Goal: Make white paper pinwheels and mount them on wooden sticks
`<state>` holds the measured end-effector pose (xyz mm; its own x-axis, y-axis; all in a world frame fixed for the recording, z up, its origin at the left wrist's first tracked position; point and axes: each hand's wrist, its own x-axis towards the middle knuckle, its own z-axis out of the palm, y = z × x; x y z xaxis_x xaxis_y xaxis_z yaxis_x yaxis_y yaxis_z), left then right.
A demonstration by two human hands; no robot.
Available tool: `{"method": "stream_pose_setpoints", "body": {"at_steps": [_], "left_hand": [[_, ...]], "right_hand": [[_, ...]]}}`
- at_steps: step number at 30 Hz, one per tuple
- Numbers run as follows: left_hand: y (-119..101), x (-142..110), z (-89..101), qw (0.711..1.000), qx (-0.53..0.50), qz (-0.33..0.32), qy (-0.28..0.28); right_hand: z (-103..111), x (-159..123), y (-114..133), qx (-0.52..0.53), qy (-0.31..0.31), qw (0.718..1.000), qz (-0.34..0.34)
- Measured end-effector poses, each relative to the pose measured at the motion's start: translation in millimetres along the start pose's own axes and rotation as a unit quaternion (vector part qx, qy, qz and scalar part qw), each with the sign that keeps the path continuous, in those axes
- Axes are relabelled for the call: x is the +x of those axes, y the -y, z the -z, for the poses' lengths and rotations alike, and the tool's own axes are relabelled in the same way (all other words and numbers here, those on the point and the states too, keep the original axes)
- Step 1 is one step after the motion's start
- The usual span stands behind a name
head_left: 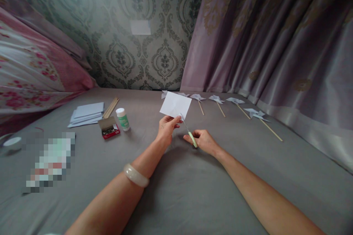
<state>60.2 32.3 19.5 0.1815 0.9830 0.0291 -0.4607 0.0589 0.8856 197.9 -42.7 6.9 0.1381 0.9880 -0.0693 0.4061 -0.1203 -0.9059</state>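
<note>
My left hand (166, 129) pinches the lower edge of a white sheet of paper (175, 103), held up tilted above the grey cloth. In my right hand (203, 141) is a pair of scissors (192, 138) with pale green handles. Its blades point up and left and meet the paper's lower corner beside my left thumb. Whether the blades are apart I cannot tell. Behind the paper and to its right lie several white paper pinwheels (216, 99) on thin wooden sticks, one of them partly hidden by the sheet.
To the left are a stack of white paper (87, 113), wooden sticks (110, 108), a red box of small metal pieces (109, 131) and a white-and-green bottle (122, 119). A blurred-out flat object (52, 161) lies nearer. Curtains (264, 36) hang at the right.
</note>
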Motion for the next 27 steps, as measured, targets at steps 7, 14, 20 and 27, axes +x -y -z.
{"method": "stream_pose_setpoints", "body": {"at_steps": [7,14,20,27], "left_hand": [[1.7,1.3,1.6,1.000,-0.008,0.015,0.013],[2.1,2.9,1.7,0.999,-0.024,0.022,0.019],[2.8,3.6,1.9,0.999,-0.022,0.024,0.024],[4.2,1.6,2.2,0.999,-0.018,0.028,0.041]], "right_hand": [[-1.3,0.7,-1.3,-0.007,-0.005,1.000,0.003],[-1.9,2.1,-4.9,-0.003,-0.010,1.000,0.006],[-1.6,1.7,-6.4,-0.005,-0.011,1.000,0.021],[-0.3,0.2,-4.2,0.003,0.001,1.000,0.026]]}}
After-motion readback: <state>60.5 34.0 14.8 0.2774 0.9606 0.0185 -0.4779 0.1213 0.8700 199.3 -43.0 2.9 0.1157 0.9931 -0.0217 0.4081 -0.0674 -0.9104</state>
